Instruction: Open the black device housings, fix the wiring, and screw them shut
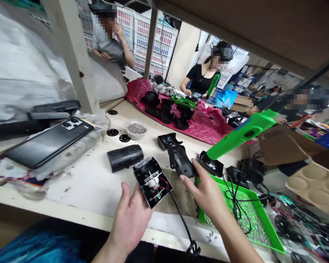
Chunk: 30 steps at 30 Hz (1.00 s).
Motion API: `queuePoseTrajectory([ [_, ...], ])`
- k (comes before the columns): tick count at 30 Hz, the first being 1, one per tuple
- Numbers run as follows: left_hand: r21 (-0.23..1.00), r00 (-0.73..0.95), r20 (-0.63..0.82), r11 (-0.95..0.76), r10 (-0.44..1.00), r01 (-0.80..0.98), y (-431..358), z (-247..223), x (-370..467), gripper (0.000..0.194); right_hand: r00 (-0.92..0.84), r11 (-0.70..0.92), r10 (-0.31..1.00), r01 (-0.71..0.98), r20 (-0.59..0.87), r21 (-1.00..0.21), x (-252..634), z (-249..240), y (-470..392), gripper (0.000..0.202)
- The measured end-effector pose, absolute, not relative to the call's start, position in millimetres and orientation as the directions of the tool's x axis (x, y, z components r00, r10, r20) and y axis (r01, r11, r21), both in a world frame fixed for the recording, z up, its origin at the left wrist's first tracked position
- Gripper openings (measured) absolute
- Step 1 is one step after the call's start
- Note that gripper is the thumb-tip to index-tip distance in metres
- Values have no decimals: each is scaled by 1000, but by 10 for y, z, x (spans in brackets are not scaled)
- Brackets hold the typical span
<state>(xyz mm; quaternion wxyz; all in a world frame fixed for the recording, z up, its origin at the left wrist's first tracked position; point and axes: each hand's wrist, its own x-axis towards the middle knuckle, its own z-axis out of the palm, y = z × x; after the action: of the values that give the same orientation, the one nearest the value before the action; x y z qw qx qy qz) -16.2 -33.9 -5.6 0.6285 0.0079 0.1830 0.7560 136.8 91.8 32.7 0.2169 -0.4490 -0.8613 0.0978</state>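
On the fingers of my left hand (133,215) rests an opened black housing (152,182), its wires and white inner part facing up, a black cable running down from it. My right hand (205,186) has its thumb and fingers at the near end of a black curved shell (182,160). Behind that shell lies another black piece (168,140). A black cylindrical shell (125,157) lies on the table left of the opened housing. Beyond my right hand, a green electric screwdriver (242,133) stands tilted over a black part (212,164).
A bowl of small screws (136,129) and black discs (112,132) lie further back. A green tray (271,233) is at right. A phone (50,142) lies at left. Pink plastic (208,128) holds black parts. Several people sit beyond; a post (74,58) rises at left.
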Motion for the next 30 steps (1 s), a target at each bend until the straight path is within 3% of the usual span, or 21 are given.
queuePoseTrajectory([
  [2,287,-207,-212,-142,955,-948,-342,-60,-149,65,-499,635,770,661,397,-400,1430,370,729,63],
  [5,306,-194,-233,-117,953,-945,-341,-64,-126,68,-571,756,651,553,500,-351,1449,423,455,66],
  [11,287,-193,-397,-78,897,-955,-329,-66,-111,79,-708,868,497,411,502,-279,1296,409,232,74],
  [16,291,-152,-366,-42,918,-956,-339,-45,-123,88,-745,890,451,417,492,-185,1244,328,309,72],
  [30,357,-142,-208,-60,968,-932,-355,-51,-94,96,-701,839,544,443,461,-317,1219,171,394,64],
])
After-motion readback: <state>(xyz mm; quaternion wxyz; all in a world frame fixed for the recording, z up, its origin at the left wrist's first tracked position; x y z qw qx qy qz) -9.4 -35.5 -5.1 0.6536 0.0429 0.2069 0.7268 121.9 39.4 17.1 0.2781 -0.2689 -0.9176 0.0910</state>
